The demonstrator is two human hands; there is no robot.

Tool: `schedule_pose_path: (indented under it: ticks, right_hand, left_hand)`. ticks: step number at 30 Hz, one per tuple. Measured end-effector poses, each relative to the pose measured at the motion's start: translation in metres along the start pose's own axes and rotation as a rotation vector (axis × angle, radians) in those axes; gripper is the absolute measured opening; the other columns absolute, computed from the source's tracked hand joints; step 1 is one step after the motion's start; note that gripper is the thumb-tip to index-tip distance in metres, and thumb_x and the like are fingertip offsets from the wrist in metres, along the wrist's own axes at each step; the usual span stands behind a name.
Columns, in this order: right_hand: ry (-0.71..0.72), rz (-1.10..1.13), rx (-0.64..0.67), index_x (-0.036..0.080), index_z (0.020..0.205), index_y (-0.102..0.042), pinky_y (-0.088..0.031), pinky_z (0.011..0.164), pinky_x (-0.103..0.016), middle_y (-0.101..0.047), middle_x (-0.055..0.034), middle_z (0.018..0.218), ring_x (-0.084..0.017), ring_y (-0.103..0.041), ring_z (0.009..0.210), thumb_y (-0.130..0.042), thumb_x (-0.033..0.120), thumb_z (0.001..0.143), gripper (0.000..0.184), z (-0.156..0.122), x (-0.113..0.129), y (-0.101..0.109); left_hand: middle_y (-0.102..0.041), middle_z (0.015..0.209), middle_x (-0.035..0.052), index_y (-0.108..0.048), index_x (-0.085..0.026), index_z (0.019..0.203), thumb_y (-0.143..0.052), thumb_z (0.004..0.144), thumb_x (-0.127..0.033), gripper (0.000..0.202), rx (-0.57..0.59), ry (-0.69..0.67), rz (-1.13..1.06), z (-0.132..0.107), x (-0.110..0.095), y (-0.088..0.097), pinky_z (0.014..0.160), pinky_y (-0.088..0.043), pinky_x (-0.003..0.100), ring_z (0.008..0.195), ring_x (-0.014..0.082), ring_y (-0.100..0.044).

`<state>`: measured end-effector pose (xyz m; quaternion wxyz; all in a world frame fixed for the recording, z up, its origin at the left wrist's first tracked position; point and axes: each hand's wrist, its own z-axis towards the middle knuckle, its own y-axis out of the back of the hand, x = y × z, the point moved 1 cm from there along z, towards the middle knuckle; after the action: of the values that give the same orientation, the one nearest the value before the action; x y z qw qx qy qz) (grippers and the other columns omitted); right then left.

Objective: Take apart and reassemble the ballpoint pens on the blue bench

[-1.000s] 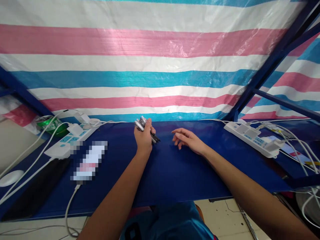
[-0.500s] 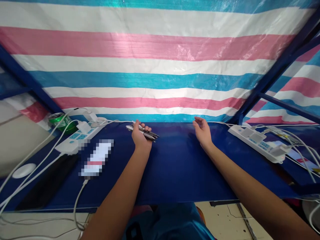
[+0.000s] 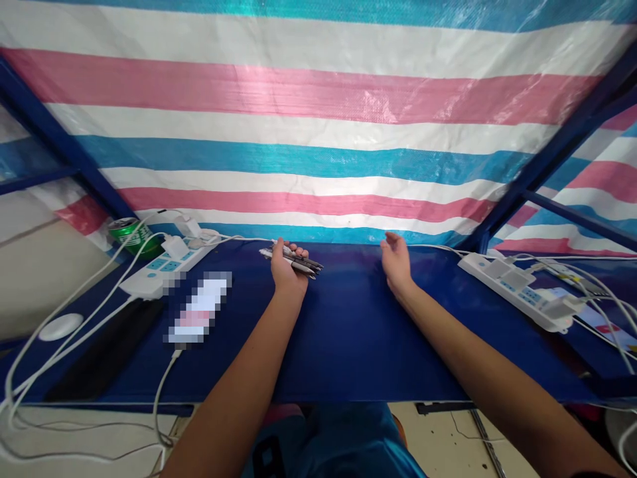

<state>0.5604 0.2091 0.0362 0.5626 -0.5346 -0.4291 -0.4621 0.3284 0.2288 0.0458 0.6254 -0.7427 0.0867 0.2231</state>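
Several pens (image 3: 294, 258) sit clenched in the left hand (image 3: 287, 271), I've got that grip closed, right at the far side of the blue table (image 3: 358, 338) (tips poking out both sides of the fist). Right hand (image 3: 396, 259) open, holding nothing, well apart from them.

You've got a blue tabletop (image 3: 358, 345) in front of you, bearing a left power strip (image 3: 162, 277) and a right power strip (image 3: 515, 292) — also a green can (image 3: 133, 237), a pixelated object (image 3: 199, 309) and a white cable (image 3: 162, 378)
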Motion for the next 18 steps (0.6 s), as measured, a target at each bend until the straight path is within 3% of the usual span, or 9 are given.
schedule_pose_path:
  ticks: [2,3,6,8,9,11,14,16,18]
  right_hand:
    - [0.099,-0.090,-0.201,0.026,0.128,-0.061,-0.052,0.113,-0.046,-0.062,-0.0127,0.148,-0.026,-0.059,0.139,-0.067,0.048,0.093,0.042,-0.003,0.014,0.018]
    - [0.049,-0.104,-0.093,0.025,0.123,-0.064,-0.053,0.111,-0.045,-0.063,-0.0136,0.147,-0.027,-0.063,0.134,-0.071,0.047,0.092,0.039,-0.012,0.018,0.024]
    - [-0.386,-0.070,0.784,0.022,0.127,-0.066,-0.061,0.099,-0.048,-0.066,-0.0167,0.144,-0.031,-0.073,0.121,-0.079,0.052,0.089,0.050,-0.052,0.020,0.038]
    - [-0.594,-0.159,1.202,0.017,0.119,-0.071,-0.065,0.086,-0.045,-0.076,-0.0191,0.124,-0.033,-0.080,0.103,-0.097,0.042,0.069,0.062,-0.071,0.018,0.051]
    - [-0.546,-0.217,1.063,0.015,0.111,-0.073,-0.065,0.081,-0.043,-0.080,-0.0181,0.112,-0.032,-0.081,0.094,-0.095,0.037,0.071,0.051,-0.069,0.017,0.059]
    - [-0.306,-0.291,0.503,0.013,0.097,-0.076,-0.065,0.078,-0.039,-0.081,-0.0139,0.093,-0.025,-0.080,0.082,-0.083,0.034,0.083,0.026,-0.052,0.018,0.075]
    - [0.057,-0.269,-0.283,0.014,0.095,-0.073,-0.063,0.088,-0.034,-0.080,-0.0103,0.097,-0.017,-0.076,0.087,-0.045,0.037,0.104,0.038,-0.018,0.022,0.095]
    - [0.117,-0.255,-0.413,0.014,0.106,-0.072,-0.062,0.094,-0.034,-0.078,-0.0103,0.109,-0.016,-0.075,0.099,-0.045,0.036,0.105,0.035,-0.006,0.018,0.098]
    - [0.096,-0.221,-0.378,0.020,0.113,-0.070,-0.062,0.095,-0.037,-0.076,-0.0105,0.118,-0.020,-0.075,0.105,-0.063,0.037,0.099,0.023,-0.006,0.008,0.090]
  left_hand:
    - [-0.053,0.071,-0.0049,-0.053,-0.019,0.087,-0.073,0.095,-0.031,0.025,-0.007,0.002,0.031,0.000,0.001,-0.001,0.057,-0.048,0.022,0.053,0.0064,-0.051]
    - [-0.053,0.071,-0.0052,-0.053,-0.019,0.086,-0.075,0.093,-0.032,0.026,-0.020,0.004,0.056,0.000,0.002,-0.001,0.057,-0.049,0.022,0.054,0.0063,-0.052]
    - [-0.057,0.071,-0.0048,-0.055,-0.018,0.085,-0.080,0.089,-0.030,0.028,-0.073,0.037,0.152,-0.001,0.008,-0.001,0.058,-0.053,0.022,0.055,0.0067,-0.056]
    - [-0.059,0.072,-0.0033,-0.057,-0.017,0.084,-0.081,0.088,-0.029,0.027,-0.100,0.058,0.227,-0.004,0.013,-0.001,0.057,-0.054,0.023,0.056,0.0077,-0.058]
    - [-0.061,0.073,-0.0025,-0.058,-0.016,0.084,-0.082,0.087,-0.027,0.026,-0.103,0.060,0.263,-0.006,0.016,-0.001,0.055,-0.054,0.023,0.056,0.0082,-0.059]
    - [-0.063,0.075,-0.0012,-0.060,-0.016,0.086,-0.083,0.086,-0.026,0.025,-0.092,0.064,0.333,-0.009,0.022,-0.001,0.053,-0.053,0.023,0.055,0.0087,-0.059]
    - [-0.066,0.075,0.0005,-0.062,-0.015,0.090,-0.083,0.085,-0.022,0.023,-0.050,0.138,0.454,-0.016,0.032,0.002,0.054,-0.054,0.024,0.056,0.0096,-0.061]
    - [-0.067,0.076,0.0023,-0.062,-0.016,0.095,-0.084,0.084,-0.018,0.024,-0.010,0.214,0.540,-0.020,0.040,0.005,0.058,-0.056,0.026,0.058,0.0119,-0.065]
    - [-0.070,0.079,0.0043,-0.060,-0.017,0.100,-0.086,0.080,-0.014,0.033,0.044,0.250,0.606,-0.024,0.050,0.008,0.063,-0.059,0.030,0.064,0.0157,-0.070]
